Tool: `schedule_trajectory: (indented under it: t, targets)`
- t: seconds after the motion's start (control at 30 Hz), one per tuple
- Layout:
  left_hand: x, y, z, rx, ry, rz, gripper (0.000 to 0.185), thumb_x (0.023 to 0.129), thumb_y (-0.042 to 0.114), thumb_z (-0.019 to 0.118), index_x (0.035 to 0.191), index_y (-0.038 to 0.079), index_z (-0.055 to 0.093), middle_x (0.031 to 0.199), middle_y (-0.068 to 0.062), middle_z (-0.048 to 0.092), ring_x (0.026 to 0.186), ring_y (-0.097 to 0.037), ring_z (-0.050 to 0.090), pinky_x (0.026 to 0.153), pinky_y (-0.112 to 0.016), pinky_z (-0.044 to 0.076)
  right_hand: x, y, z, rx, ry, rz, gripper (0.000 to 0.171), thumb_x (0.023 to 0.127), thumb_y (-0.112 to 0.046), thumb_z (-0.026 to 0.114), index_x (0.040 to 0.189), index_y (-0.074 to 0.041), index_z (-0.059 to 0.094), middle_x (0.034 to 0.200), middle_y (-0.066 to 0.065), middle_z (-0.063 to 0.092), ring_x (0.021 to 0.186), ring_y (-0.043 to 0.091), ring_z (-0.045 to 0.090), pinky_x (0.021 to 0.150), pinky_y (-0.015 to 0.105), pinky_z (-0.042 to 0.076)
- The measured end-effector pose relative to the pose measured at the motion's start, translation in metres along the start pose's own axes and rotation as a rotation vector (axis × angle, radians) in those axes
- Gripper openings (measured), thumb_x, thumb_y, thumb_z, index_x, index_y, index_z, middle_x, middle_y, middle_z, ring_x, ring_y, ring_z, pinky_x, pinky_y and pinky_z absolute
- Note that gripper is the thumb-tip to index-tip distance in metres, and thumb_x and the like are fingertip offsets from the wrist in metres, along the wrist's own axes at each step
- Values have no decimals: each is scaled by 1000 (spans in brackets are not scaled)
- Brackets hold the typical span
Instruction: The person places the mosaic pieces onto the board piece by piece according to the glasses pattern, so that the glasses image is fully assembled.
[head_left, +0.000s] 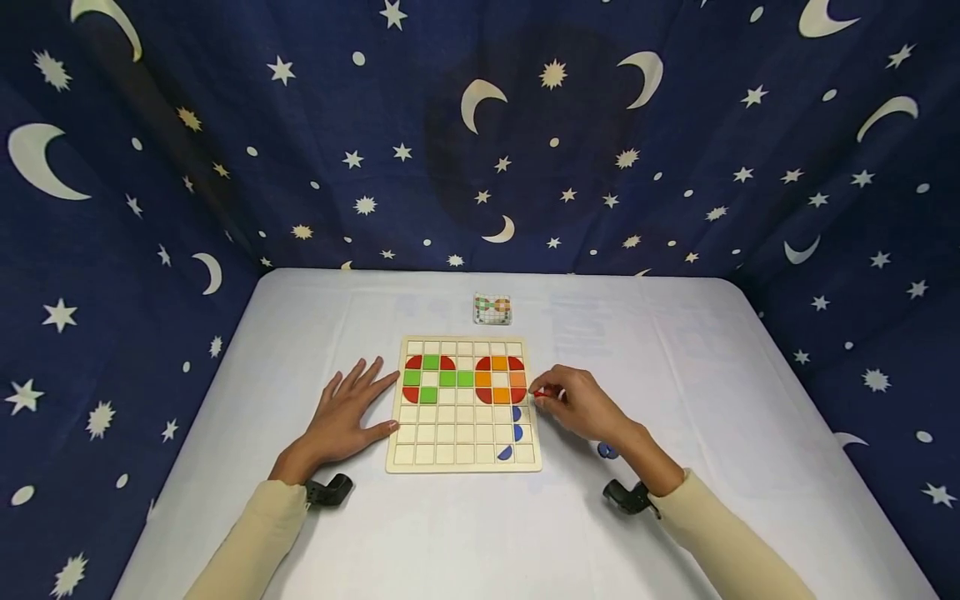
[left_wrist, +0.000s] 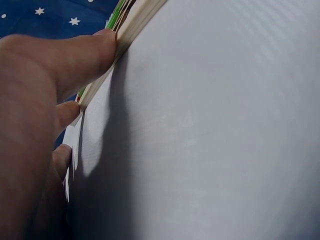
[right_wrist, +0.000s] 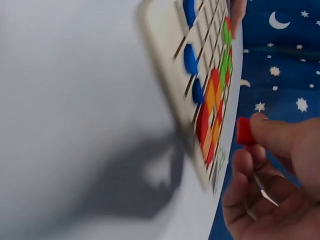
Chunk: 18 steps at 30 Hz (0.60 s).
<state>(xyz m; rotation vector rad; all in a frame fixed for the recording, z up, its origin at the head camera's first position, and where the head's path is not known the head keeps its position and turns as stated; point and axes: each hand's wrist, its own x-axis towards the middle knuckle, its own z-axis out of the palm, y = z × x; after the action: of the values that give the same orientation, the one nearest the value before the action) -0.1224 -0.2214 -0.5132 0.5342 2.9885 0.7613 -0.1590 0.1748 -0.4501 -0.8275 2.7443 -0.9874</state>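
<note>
A wooden grid board (head_left: 463, 469) lies on the white table with red, green and orange pieces set in its upper rows. Three blue half-round pieces (head_left: 517, 432) sit in cells down its lower right side. My left hand (head_left: 341, 421) lies with fingers spread, its thumb and forefinger touching the board's left edge. In the left wrist view the thumb (left_wrist: 92, 55) presses on the board's side. Just off the right edge, my right hand (head_left: 588, 406) pinches a small red piece (right_wrist: 244, 131) between thumb and fingers, raised above the table.
Behind the board lies a small pattern card (head_left: 492, 309) showing a coloured grid. Dark blue pieces (head_left: 607, 450) rest on the table beside my right wrist. A navy curtain (head_left: 420, 108) with moons and stars surrounds the table's back and sides.
</note>
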Motion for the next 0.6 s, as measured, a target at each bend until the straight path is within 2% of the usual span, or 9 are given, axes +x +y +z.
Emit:
schedule_trajectory:
  t: [0.13,0.27,0.4,0.6]
  targets:
    - [0,1,0,-6,1,-2,80,86,49,71,153,20,38,162,-12,19,148,-35,7,113,-59,0,21,-11,12,140,44,-10,10,86,-5,76,96,-5,73,79,-6,64,70,13,58,62,27,51]
    - [0,2,0,-4,5,-3,80,85,48,71,153,20,39,162,-12,19,148,-36,7,113,-59,0,39,-24,28,253,50,9,8,87,-5,75,94,-5,74,80,-3,68,70,11,63,63,27,54]
    - [0,1,-1,0,8,-4,80,85,48,71,153,20,39,162,-12,19,148,-36,7,113,-59,0,56,-36,44,258,32,-7,9,87,-3,74,96,-3,75,82,0,70,71,9,66,64,25,55]
    - [0,2,-1,4,3,-4,80,85,48,71,153,20,39,162,-12,19,148,-35,7,113,-59,1,71,-48,67,161,14,-56,5,86,-4,75,91,-4,76,80,0,70,69,6,64,62,23,53]
